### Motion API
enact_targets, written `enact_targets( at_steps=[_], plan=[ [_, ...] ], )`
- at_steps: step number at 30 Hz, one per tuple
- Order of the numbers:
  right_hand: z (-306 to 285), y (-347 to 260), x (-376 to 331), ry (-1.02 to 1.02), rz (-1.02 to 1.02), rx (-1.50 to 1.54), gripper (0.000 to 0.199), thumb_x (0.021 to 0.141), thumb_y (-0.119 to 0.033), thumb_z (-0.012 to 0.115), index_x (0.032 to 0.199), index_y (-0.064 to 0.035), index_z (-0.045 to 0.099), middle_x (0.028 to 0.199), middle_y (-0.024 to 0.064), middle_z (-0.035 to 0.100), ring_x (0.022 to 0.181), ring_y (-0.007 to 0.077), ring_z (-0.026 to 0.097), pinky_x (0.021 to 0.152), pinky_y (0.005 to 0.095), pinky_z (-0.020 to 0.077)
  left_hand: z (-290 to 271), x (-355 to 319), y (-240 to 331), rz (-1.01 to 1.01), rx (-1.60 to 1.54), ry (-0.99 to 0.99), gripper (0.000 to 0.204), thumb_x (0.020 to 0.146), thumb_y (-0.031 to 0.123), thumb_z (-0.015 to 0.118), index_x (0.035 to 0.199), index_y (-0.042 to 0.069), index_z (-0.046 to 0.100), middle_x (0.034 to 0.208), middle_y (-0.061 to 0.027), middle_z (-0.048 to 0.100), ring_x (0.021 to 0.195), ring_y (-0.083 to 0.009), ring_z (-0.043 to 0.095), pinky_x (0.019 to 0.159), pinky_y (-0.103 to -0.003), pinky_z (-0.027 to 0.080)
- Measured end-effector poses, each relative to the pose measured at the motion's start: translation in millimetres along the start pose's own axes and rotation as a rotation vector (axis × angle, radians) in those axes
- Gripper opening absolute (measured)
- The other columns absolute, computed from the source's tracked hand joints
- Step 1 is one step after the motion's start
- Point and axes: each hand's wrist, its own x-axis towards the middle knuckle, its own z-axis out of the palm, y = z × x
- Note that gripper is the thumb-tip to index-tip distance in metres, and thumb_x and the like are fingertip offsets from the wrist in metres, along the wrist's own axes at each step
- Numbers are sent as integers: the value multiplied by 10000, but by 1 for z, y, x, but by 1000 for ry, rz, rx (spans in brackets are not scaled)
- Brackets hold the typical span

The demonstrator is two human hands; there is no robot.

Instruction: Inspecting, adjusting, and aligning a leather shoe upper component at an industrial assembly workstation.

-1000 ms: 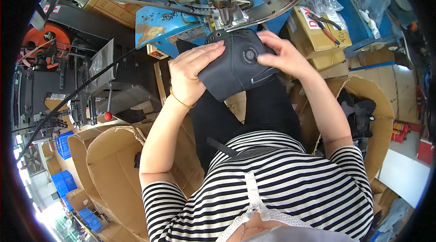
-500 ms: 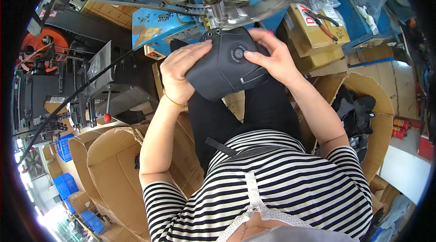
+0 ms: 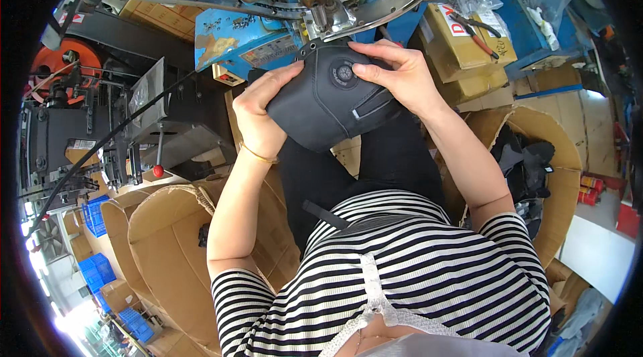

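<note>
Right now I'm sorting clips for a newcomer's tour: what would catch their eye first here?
Both hands press a dark grey padded piece with a round emblem up under the machine head at top centre: left hand on its left edge, right hand on its right. Curved cardboard bins flank the striped shirt.

Illumination: bright, even daylight.
Glare: blown-out patch at lower-left rim.
Shadows: soft, faint.
Focus: centre sharp.
Distortion: strong fisheye bending, black circular vignette.
</note>
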Motion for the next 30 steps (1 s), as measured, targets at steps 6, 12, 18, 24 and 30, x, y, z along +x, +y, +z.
enact_targets(
  at_steps=[6,12,18,24,30],
  plan=[
    [-4,-3,-1,-38,-65,-175,374,790,-165,762,1143,-72,678,905,35,618,876,112,584,802,233,457,-1,-5,1,-27,-66,-29,363,668,-28,706,1029,3,695,1060,-149,691,978,-235,672,872,-297,502],
    [-3,-5,-3,-23,-35,-138,384,781,-170,767,1143,-73,680,921,37,622,900,118,580,820,249,456,1,-8,0,-29,-65,-16,365,670,-11,715,1034,6,694,1058,-142,693,973,-227,672,865,-295,503],
    [7,-5,-4,13,-100,-112,373,774,-163,771,1120,-54,686,903,40,617,887,116,577,810,239,450,-7,-4,2,-13,-27,-5,365,668,-31,699,1031,4,694,1044,-137,695,961,-220,670,853,-293,501],
    [19,-16,3,8,-52,-164,360,779,-150,765,1111,-35,684,879,29,634,862,108,575,806,244,447,-12,-8,-11,-75,-129,29,371,679,-48,682,1046,2,694,1040,-119,696,937,-183,660,849,-276,489],
    [20,-19,1,-14,15,-174,376,777,-194,766,1120,-61,685,877,51,626,856,129,592,798,255,458,-10,-21,-11,-168,-160,24,356,687,-47,676,1042,-12,690,1005,-115,699,916,-184,660,842,-278,486]
  ],
)
